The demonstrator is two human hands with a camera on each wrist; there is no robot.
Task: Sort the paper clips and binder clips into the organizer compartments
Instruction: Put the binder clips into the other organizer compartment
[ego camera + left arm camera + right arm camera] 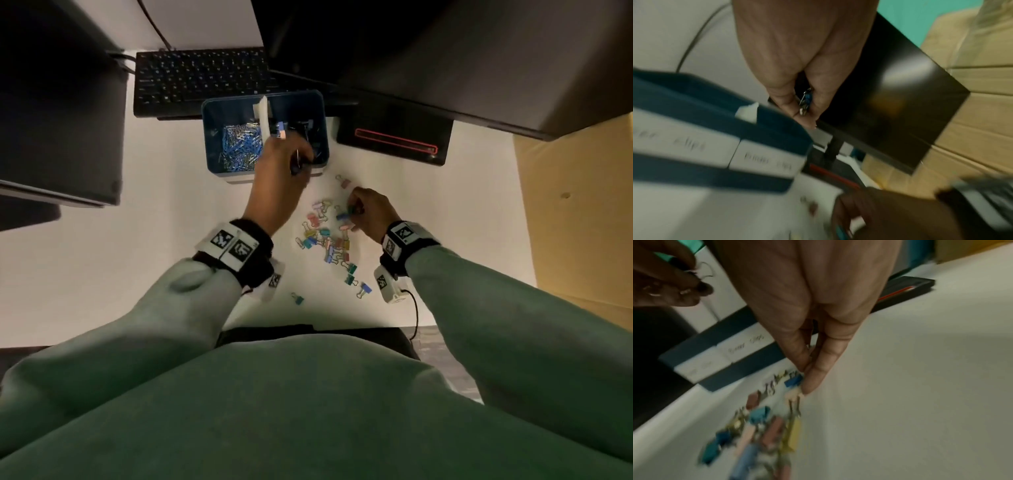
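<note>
A blue organizer box (210, 137) with a white divider (263, 118) stands on the white desk. Its left compartment holds paper clips (238, 145); dark binder clips (308, 128) lie in the right one. My left hand (294, 161) hovers over the box's near right corner and pinches a blue binder clip (806, 100). A heap of coloured binder clips (327, 240) lies on the desk. My right hand (356, 209) is at the heap's far right edge, its fingertips (809, 386) closing on a blue binder clip (794, 381).
A black keyboard (202, 78) lies behind the box. A black device with a red line (394, 137) sits to its right, under a monitor. A cardboard box (579, 212) stands at the far right. Stray clips (363, 289) lie near the desk's front edge.
</note>
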